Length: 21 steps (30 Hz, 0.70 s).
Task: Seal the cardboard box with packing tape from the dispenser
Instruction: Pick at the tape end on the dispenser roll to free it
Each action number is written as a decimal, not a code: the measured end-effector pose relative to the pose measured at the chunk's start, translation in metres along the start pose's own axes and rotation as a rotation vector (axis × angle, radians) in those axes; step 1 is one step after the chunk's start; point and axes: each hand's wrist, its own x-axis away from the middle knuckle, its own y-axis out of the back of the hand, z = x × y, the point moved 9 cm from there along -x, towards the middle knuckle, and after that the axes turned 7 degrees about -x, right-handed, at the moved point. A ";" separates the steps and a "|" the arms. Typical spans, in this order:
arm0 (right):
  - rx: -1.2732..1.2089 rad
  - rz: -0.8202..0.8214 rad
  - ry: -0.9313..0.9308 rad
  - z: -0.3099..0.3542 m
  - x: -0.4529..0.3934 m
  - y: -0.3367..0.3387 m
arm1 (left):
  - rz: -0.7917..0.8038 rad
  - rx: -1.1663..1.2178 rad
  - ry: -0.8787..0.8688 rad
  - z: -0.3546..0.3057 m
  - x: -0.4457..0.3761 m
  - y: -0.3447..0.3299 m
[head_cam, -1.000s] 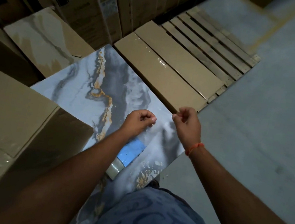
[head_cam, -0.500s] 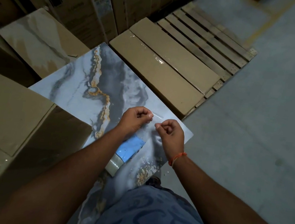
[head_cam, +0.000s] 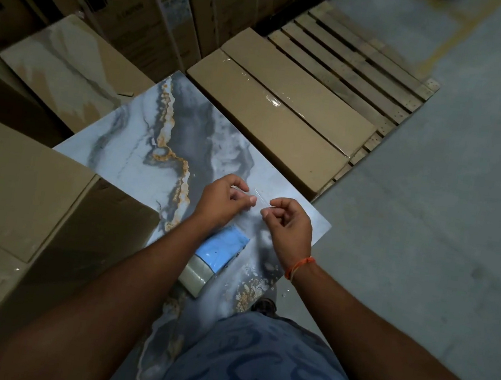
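Both hands, left hand (head_cam: 221,200) and right hand (head_cam: 289,226), pinch a clear tape strip (head_cam: 261,198) taut above the marbled slab's (head_cam: 139,157) near-right corner, apparently readying it, while the tape dispenser (head_cam: 214,256) lies beneath the left wrist.

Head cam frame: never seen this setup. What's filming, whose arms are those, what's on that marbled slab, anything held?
There is no machine here. A person wears one wide-angle camera on the head, looking forward and down, so the two bare arms entering from the bottom are that person's own.

The left hand and the right hand, the one with an orange thread on its wrist, are close together above a glossy blue-grey marbled slab with a gold vein. Their fingers pinch a thin, clear strip between them; it looks like tape, but it is too faint to be sure.

On the slab, partly under the left forearm, lies a blue tape dispenser with a clear roll.

Beyond the slab, long brown cardboard boxes rest on a wooden slatted pallet on the grey floor.
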 end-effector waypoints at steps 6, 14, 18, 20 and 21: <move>-0.005 -0.006 0.026 -0.001 0.007 0.003 | 0.193 0.137 -0.053 -0.006 0.002 -0.004; 0.023 0.011 0.071 0.007 0.013 0.003 | 0.199 0.091 -0.128 -0.014 0.009 -0.002; 0.061 0.018 0.073 0.007 0.013 0.002 | 0.237 0.014 -0.201 -0.024 0.011 -0.002; 0.059 0.029 0.055 0.005 0.011 0.001 | 0.261 -0.010 -0.245 -0.027 0.013 -0.005; 0.042 0.034 0.036 0.003 0.009 0.000 | 0.269 -0.002 -0.257 -0.027 0.014 -0.006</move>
